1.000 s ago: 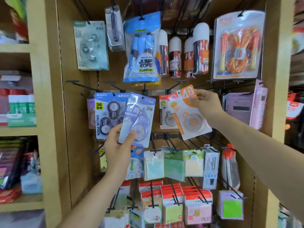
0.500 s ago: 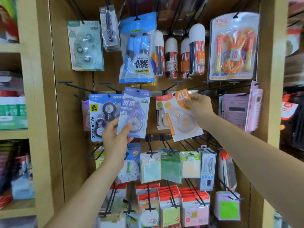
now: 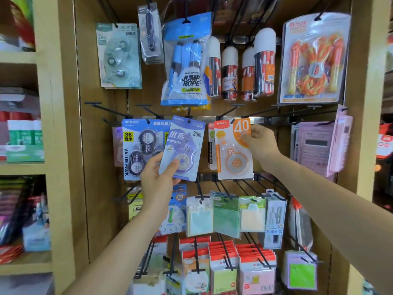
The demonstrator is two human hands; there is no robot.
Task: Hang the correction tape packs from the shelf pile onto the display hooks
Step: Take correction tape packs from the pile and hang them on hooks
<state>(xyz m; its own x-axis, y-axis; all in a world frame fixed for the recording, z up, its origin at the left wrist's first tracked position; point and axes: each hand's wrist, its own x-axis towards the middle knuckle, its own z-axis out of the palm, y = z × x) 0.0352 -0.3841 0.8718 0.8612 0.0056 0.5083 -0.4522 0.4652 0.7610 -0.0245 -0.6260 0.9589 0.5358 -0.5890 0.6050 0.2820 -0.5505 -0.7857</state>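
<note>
Left hand (image 3: 158, 179) grips the purple correction tape pack (image 3: 183, 146) at its lower edge, overlapping the blue value pack (image 3: 141, 147) at 9 o'clock. Right hand (image 3: 260, 143) pinches the orange correction tape pack (image 3: 232, 149) by its top corner, before the hook rail (image 3: 276, 119); jump rope bag (image 3: 186, 60) hangs at 12 o'clock.

Purple pack (image 3: 182, 148) tilted; orange pack (image 3: 234, 149) upright at hooks.

Above my eye line a blue plastic jump rope bag (image 3: 186, 60) hangs beside white-capped cylindrical tubes (image 3: 263, 64) and an orange jump rope blister pack (image 3: 313, 60). Below hang pastel sticky-note packs (image 3: 226, 216); a pink calculator (image 3: 319, 145) hangs right.
</note>
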